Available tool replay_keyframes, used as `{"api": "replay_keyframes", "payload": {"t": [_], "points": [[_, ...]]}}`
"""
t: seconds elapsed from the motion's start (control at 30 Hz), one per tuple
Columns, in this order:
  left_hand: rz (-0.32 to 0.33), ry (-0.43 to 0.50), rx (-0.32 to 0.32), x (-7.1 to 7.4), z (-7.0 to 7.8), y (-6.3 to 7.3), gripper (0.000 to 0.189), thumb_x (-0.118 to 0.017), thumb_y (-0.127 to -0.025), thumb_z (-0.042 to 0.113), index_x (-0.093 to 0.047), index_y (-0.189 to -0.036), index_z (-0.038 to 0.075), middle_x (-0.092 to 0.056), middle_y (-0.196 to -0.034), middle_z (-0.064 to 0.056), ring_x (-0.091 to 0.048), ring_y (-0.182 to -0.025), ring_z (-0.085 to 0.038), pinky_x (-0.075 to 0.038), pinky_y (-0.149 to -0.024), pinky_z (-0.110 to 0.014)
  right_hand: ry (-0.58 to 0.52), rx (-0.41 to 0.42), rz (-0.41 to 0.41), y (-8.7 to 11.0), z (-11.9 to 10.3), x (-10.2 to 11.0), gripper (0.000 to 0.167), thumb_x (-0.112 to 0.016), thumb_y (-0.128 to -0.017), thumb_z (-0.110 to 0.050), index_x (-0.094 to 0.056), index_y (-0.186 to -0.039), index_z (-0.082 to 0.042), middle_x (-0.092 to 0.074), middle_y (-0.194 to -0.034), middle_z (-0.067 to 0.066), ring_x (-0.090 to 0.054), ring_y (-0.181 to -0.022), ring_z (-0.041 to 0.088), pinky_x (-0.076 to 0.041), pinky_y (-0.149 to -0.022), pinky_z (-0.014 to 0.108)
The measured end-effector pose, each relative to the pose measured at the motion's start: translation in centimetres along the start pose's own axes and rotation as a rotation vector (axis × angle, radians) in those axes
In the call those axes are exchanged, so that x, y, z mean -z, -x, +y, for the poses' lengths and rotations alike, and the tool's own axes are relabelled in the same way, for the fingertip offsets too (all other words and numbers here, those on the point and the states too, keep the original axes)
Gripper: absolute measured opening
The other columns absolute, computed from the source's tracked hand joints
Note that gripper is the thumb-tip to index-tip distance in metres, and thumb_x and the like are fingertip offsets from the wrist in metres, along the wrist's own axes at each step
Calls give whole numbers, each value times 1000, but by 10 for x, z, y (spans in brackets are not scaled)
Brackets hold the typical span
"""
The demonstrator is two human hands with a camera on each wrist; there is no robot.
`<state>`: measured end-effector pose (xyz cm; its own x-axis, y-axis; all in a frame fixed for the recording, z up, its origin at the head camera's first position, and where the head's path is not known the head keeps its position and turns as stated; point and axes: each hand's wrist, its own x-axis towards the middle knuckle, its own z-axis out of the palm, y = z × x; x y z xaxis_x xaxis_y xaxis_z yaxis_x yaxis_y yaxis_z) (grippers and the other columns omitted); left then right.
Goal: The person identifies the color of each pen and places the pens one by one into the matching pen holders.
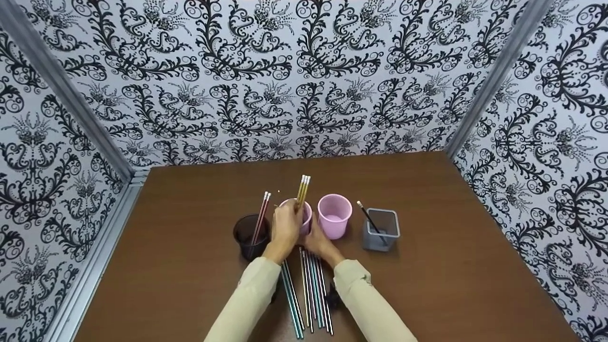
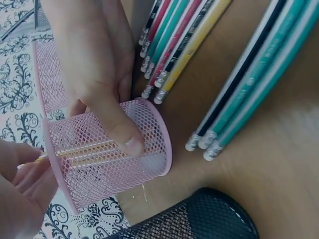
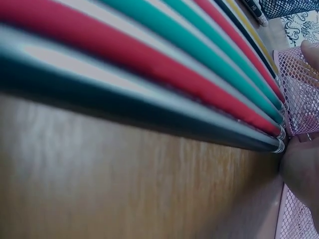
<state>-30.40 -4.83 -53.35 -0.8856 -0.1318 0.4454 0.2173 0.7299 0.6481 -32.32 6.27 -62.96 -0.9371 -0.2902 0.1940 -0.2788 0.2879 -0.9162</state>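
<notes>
In the head view, my left hand [image 1: 286,225] pinches yellow pencils [image 1: 303,189] that stand eraser end up in a pink mesh cup [image 2: 99,186]. Their lower ends show through the mesh in the left wrist view. My right hand [image 1: 319,237] grips the same cup from the right, its thumb [image 2: 130,142] laid along the mesh wall. Just left of my left hand is a black mesh cup [image 1: 244,232] with two red pencils [image 1: 261,216] leaning in it. A second pink mesh cup [image 1: 335,216] stands right beside my right hand.
A grey square mesh holder [image 1: 390,230] with one black pencil [image 1: 370,221] stands at the right. Toward me on the brown table [image 1: 427,294] lie green pencils [image 1: 292,301] and a row of mixed coloured pencils [image 1: 316,294]. Patterned walls [image 1: 285,109] enclose the table.
</notes>
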Motion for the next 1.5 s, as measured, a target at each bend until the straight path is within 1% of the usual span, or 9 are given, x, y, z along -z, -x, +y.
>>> {"api": "replay_keyframes", "payload": {"t": [0.13,0.23,0.37,0.57,0.8,0.97,1.2,1.37,1.5], "points": [[116,-30,-125,3,-3,9,11,-75,-87,14,-72,-95,6,-75,-85,-10,-73,-76,-31,-57,-66,-44,28,44,-19,1,2,2,91,-67,-79,5,-13,-153,11,-32,-154,35,-35,-143,43,-25,-122,55],[159,3,-158,7,-4,18,14,-76,-87,15,-72,-98,8,-75,-86,-5,-73,-76,-24,-57,-66,-41,35,65,-28,1,4,2,97,-72,-79,2,-11,-153,12,-31,-155,34,-36,-143,42,-25,-122,54],[169,40,-125,13,-9,33,11,-75,-88,18,-71,-93,10,-75,-81,-5,-71,-70,-24,-55,-63,-42,35,69,-31,3,1,3,102,-79,-78,-3,-12,-154,9,-37,-152,33,-42,-140,41,-29,-120,53],[171,11,-42,15,-27,59,17,-68,-94,21,-67,-83,9,-71,-68,-15,-68,-61,-36,-50,-55,-48,78,104,-40,10,-9,6,102,-79,-82,-10,-10,-155,8,-40,-152,30,-49,-136,39,-34,-117,54],[150,19,33,15,-39,84,27,-63,-96,19,-59,-72,7,-63,-59,-18,-62,-57,-41,-47,-53,-49,255,92,-2,20,-20,3,73,-62,-88,6,-24,-150,15,-46,-145,36,-49,-133,45,-36,-115,56],[77,-17,132,19,-46,101,20,-65,-93,18,-64,-75,9,-64,-60,-11,-62,-56,-36,-47,-54,-47,350,39,120,30,-25,4,52,-61,-87,9,-47,-137,15,-60,-130,34,-62,-118,43,-50,-102,51],[14,18,264,28,-59,113,6,-71,-79,2,-67,-82,5,-69,-69,-7,-66,-64,-24,-52,-61,-41,319,-43,446,47,-31,15,20,-67,-79,7,-65,-98,1,-72,-91,15,-70,-84,29,-58,-80,40],[-28,73,313,30,-61,120,13,-71,-74,-6,-66,-83,1,-71,-71,-10,-68,-66,-22,-55,-63,-39,324,-96,598,56,-33,25,29,-75,-76,3,-59,-99,-2,-65,-96,15,-64,-90,29,-53,-85,44],[-59,79,350,29,-60,124,20,-71,-71,-5,-66,-89,-1,-73,-72,-10,-70,-69,-25,-56,-65,-41,348,-184,573,59,-32,28,49,-81,-76,-5,-53,-114,6,-57,-111,24,-58,-107,39,-48,-98,51]]}}
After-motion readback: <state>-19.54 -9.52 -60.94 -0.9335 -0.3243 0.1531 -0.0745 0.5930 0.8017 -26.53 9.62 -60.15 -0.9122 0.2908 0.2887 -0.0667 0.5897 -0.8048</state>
